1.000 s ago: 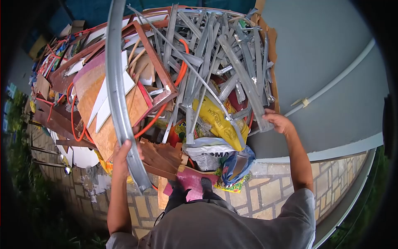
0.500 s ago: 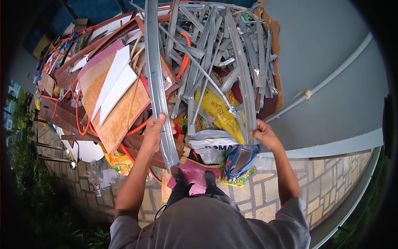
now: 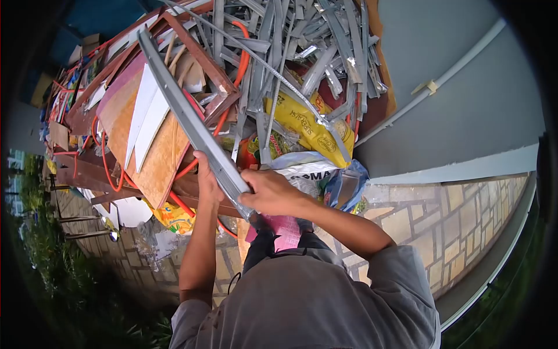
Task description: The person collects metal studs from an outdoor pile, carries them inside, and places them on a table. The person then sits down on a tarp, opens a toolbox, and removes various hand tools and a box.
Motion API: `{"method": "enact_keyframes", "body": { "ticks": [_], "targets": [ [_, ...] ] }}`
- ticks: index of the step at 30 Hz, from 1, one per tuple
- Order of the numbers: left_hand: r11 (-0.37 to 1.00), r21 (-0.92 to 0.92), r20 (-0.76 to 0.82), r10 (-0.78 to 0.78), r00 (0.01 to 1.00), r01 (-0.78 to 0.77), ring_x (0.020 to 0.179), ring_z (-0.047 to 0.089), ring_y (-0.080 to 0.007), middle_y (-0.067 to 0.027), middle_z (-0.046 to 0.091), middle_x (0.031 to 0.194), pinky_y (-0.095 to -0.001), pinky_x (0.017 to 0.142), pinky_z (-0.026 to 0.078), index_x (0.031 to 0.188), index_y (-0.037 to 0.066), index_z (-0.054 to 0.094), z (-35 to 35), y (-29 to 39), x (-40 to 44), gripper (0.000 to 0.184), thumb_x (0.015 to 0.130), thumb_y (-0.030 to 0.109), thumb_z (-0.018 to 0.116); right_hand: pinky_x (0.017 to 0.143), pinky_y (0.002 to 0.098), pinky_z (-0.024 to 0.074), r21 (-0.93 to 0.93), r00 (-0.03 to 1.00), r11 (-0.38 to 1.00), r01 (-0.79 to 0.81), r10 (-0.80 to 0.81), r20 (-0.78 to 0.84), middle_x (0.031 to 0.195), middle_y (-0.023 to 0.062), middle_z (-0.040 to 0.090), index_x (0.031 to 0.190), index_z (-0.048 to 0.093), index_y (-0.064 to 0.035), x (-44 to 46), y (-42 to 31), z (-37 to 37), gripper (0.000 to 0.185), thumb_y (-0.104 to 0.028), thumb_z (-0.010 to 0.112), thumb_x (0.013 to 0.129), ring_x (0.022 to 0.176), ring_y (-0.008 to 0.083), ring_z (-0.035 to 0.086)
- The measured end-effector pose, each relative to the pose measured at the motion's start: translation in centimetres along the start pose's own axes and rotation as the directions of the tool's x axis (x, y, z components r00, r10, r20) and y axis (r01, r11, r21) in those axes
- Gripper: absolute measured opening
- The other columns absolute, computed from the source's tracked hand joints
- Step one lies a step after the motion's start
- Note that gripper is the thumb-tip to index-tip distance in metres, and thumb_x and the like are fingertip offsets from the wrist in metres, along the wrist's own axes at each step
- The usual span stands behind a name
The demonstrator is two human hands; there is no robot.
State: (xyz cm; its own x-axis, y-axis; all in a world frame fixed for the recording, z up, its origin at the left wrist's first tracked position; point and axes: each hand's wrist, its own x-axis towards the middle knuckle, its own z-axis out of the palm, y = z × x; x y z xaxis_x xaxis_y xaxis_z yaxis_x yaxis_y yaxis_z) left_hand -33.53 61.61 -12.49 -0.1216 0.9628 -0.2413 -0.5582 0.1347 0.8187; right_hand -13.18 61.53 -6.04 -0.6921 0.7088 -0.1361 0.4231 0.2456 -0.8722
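Observation:
A long grey metal channel (image 3: 195,125) slants from the upper left down to my two hands. My left hand (image 3: 208,177) is wrapped round its lower part from the left side. My right hand (image 3: 264,189) grips it near the lower end, close beside my left hand. The channel passes in front of a stained wooden board (image 3: 157,157) and white pointed pieces (image 3: 152,119). Behind my hands lies a heap of grey metal strips (image 3: 314,58), with a yellow bag (image 3: 302,119) below them.
An orange hose (image 3: 241,64) winds through the heap. A white sack (image 3: 296,166) and a blue bag (image 3: 346,186) lie near my feet. At the right stands a grey wall (image 3: 453,116) with a pipe (image 3: 450,67). Stone paving (image 3: 430,221) runs below it.
My right hand has let go of another metal strip at the right and moved left onto the channel. The channel now leans further left, still in my left hand.

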Motion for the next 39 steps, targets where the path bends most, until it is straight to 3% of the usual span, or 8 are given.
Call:
{"method": "enact_keyframes", "body": {
  "ticks": [9,15,17,20,28,31,34,39],
  "targets": [
    [0.997,-0.054,-0.037,-0.048,0.998,0.046,0.094,0.065,-0.024,-0.0092,0.063,0.096,-0.0407,0.085,0.056,0.137,0.008,0.05,-2.6,-1.3,-0.3,0.083,0.09,0.076,0.047,0.076,0.0497,0.0547,-0.512,1.0,0.859,0.015,-0.004,0.022,0.085,0.0158,0.073,0.098,0.068,-0.0003,2.6,-2.1,4.2,0.023,-0.018,0.068,0.083,0.087,0.0339,0.073],
    [0.993,0.023,-0.212,-0.11,0.971,0.117,0.098,0.069,-0.0281,-0.0138,0.067,0.103,-0.0441,0.082,0.06,0.12,0.003,0.057,-3.5,-1.2,0.5,0.049,0.093,0.043,0.069,0.071,0.05,0.0548,-0.636,0.999,0.771,-0.04,0.052,0.0,0.081,0.0106,0.075,0.082,0.076,-0.0081,4.2,-1.6,7.1,0.015,-0.021,0.068,0.082,0.079,0.0317,0.074],
    [0.992,0.011,-0.253,-0.12,0.96,0.127,0.096,0.069,-0.0274,-0.0136,0.068,0.1,-0.0435,0.08,0.06,0.116,0.001,0.058,-3.5,-0.7,0.7,0.042,0.093,0.034,0.071,0.071,0.0418,0.0571,-0.49,0.989,0.863,0.126,-0.069,0.134,0.08,0.0119,0.076,0.08,0.079,-0.009,4.1,-1.6,5.8,0.026,-0.029,0.063,0.086,0.074,0.0269,0.074],
    [0.899,-0.32,-0.023,-0.324,0.946,0.299,0.092,0.069,-0.0259,-0.0135,0.07,0.099,-0.0428,0.085,0.059,0.11,-0.001,0.062,-7.0,0.4,1.3,0.036,0.094,0.031,0.067,0.078,0.0499,0.0527,-0.314,0.974,0.944,-0.104,0.033,-0.223,0.082,0.0196,0.071,0.091,0.075,-0.0048,1.7,-3.7,-4.4,0.048,-0.05,0.06,0.091,0.083,0.0363,0.07],
    [0.968,-0.12,-0.237,-0.245,0.94,0.222,0.078,0.069,-0.0339,-0.0168,0.069,0.09,-0.0472,0.074,0.06,0.105,0.008,0.064,-9.2,4.2,-1.2,0.046,0.095,0.053,0.062,0.101,0.0457,0.0464,0.223,0.264,0.816,-0.533,0.411,-0.872,0.132,0.0301,0.059,0.14,0.051,0.0009,0.4,28.6,-26.1,0.087,-0.056,0.075,0.078,0.121,0.0428,0.058],
    [0.959,-0.074,-0.29,-0.283,0.914,0.273,0.07,0.069,-0.0317,-0.0134,0.068,0.08,-0.0469,0.069,0.06,0.099,0.009,0.064,-8.2,5.3,-2.3,0.045,0.095,0.054,0.061,0.101,0.0434,0.0466,0.485,0.434,0.863,-0.143,0.495,-0.753,0.131,0.0253,0.06,0.15,0.038,-0.0004,1.3,37.6,-26.4,0.101,-0.047,0.083,0.073,0.121,0.0359,0.059],
    [0.967,-0.056,-0.361,-0.252,0.898,0.249,0.064,0.068,-0.0258,-0.0087,0.066,0.074,-0.0435,0.063,0.061,0.091,0.01,0.063,-7.6,5.6,-2.3,0.046,0.094,0.056,0.062,0.112,0.0416,0.0385,0.605,0.635,0.775,-0.184,0.564,-0.528,0.145,0.0245,0.049,0.157,0.018,0.0027,1.5,38.3,-25.5,0.113,-0.03,0.085,0.071,0.133,0.0344,0.05],
    [0.962,0.035,-0.353,-0.24,0.904,0.269,0.06,0.066,-0.0224,-0.0047,0.064,0.071,-0.0368,0.056,0.059,0.092,0.011,0.063,-8.5,5.1,-2.1,0.046,0.093,0.057,0.063,0.099,0.0408,0.0472,0.524,0.604,0.841,-0.135,0.489,-0.629,0.135,0.0239,0.055,0.149,0.035,0.0003,4.6,38.4,-24.4,0.083,-0.005,0.067,0.072,0.121,0.0332,0.056]
  ]
}}
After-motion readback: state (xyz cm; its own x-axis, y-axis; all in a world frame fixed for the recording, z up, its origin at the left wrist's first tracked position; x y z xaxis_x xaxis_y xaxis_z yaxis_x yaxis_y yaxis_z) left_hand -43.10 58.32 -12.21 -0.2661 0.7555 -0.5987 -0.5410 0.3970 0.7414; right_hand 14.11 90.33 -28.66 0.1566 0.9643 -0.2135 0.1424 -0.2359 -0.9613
